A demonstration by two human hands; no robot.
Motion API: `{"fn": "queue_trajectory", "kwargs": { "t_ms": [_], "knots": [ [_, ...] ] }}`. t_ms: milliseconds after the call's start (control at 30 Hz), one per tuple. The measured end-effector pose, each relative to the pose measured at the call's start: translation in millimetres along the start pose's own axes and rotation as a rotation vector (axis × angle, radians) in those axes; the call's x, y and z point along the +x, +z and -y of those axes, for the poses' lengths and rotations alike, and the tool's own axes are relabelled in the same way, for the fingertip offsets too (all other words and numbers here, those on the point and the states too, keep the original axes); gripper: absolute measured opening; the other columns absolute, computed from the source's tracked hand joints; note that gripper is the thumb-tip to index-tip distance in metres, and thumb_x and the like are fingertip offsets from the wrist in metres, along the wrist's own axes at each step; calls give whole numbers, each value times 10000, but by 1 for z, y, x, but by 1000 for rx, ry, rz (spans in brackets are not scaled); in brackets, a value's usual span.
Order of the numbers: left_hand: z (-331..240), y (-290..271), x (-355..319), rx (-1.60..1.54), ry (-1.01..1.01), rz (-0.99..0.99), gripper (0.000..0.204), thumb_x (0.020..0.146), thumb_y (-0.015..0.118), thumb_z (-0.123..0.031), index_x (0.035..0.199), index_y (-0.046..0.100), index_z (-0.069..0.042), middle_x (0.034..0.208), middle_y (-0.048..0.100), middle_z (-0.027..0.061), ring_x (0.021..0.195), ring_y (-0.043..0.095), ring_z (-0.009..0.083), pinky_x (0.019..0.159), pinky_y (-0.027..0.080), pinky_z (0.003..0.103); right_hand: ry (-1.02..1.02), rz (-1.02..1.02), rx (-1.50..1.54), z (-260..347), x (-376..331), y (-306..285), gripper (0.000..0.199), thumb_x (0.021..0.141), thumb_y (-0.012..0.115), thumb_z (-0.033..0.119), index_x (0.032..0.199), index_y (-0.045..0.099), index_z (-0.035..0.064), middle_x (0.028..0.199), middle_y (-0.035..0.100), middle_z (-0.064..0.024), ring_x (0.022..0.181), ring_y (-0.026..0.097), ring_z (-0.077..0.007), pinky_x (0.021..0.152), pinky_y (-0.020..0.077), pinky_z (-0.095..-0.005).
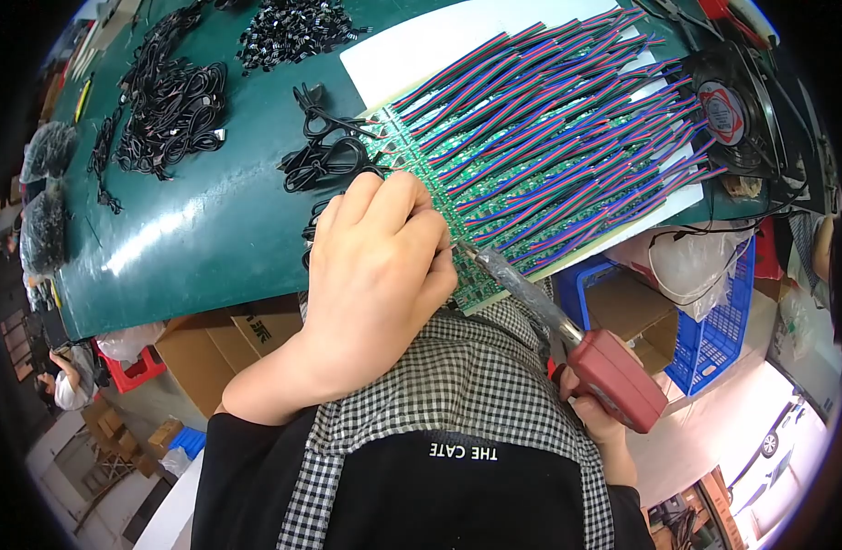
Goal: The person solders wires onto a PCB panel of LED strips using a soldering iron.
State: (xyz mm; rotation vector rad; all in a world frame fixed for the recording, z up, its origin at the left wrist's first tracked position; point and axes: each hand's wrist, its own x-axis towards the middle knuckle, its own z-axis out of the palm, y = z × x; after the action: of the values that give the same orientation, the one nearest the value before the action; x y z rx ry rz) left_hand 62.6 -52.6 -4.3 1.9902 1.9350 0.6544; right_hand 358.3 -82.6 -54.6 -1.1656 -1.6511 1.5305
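Head view: right hand (597, 420) grips soldering iron (620, 380), angled seemingly to reach circuit board (478, 291); left hand (381, 243) curled, grasp hidden.

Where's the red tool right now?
In the head view, the red tool is right of centre, in the right hand, its tip by the green board.

Bare tabletop (164, 261) lower left, wires (542, 124) blocking right
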Motion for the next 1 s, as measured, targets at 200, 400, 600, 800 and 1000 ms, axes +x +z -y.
{"fn": "queue_trajectory", "kwargs": {
  "t_ms": [200,400,600,800,1000],
  "knots": [
    [0,0,0,6,-1,2,151,612,663,-1,710,553,-33,814,498,54,751,476,234,664,408,335,-24,13,-48,1,0,-1,709,669,801,356,1150,539,-94,896,678,-139,728,678,-227,662,523,-278],
    [0,0,0,9,0,3,146,615,663,0,709,556,-32,814,500,53,749,477,235,664,408,335,115,-59,257,6,-6,6,719,685,802,271,1205,479,-106,809,658,-113,635,642,-162,599,512,-258],
    [0,0,0,14,1,-4,143,616,662,3,708,558,-30,816,503,56,752,481,238,665,410,336,78,-20,99,3,-8,3,735,710,792,264,1233,442,-114,802,651,-119,608,618,-148,568,501,-248],
    [3,1,-4,-20,26,-37,142,624,681,-5,711,574,-40,822,511,50,788,493,232,682,408,336,162,-87,344,18,0,9,772,684,817,288,1221,444,-124,863,646,-136,622,595,-139,566,473,-227],
    [12,2,-11,-131,50,-59,172,626,708,17,761,623,-46,840,542,47,818,499,222,696,407,317,261,-91,480,24,1,9,779,644,847,281,1190,461,-120,886,634,-137,634,574,-129,583,463,-218]
  ]
}}
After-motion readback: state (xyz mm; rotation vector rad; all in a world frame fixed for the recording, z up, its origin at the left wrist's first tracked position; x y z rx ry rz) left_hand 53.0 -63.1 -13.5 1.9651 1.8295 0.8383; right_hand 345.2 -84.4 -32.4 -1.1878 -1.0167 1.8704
